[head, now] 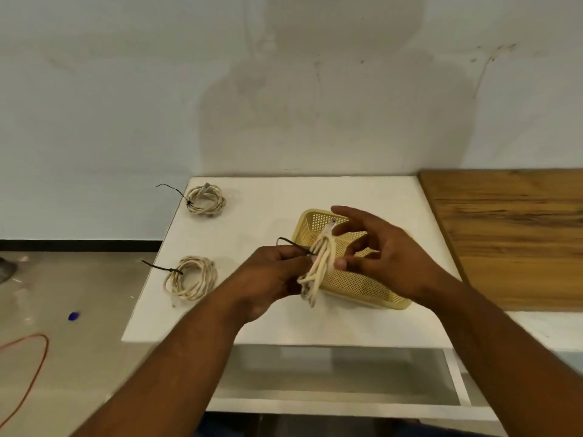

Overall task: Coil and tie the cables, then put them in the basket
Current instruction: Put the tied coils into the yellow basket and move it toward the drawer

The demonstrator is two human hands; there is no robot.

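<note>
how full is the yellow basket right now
Seemingly empty: the yellow perforated plastic basket shows bare mesh floor; the held cream cable coil hides part.

Free table point(268, 212) runs along the basket point(356, 287) at 12 and 6 o'clock. At 9 o'clock lies the near coil point(191, 277), at 10 the far coil point(205, 200), both well apart from it. The left hand point(271, 272), gripping the held coil point(318, 266), and the right hand point(388, 257) hang over its mouth; only the 5 o'clock part shows uncovered. A wood top point(520, 234) borders at 3.

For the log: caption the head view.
Left hand grips a tied cable coil, right hand steadying it, by the basket.
</note>
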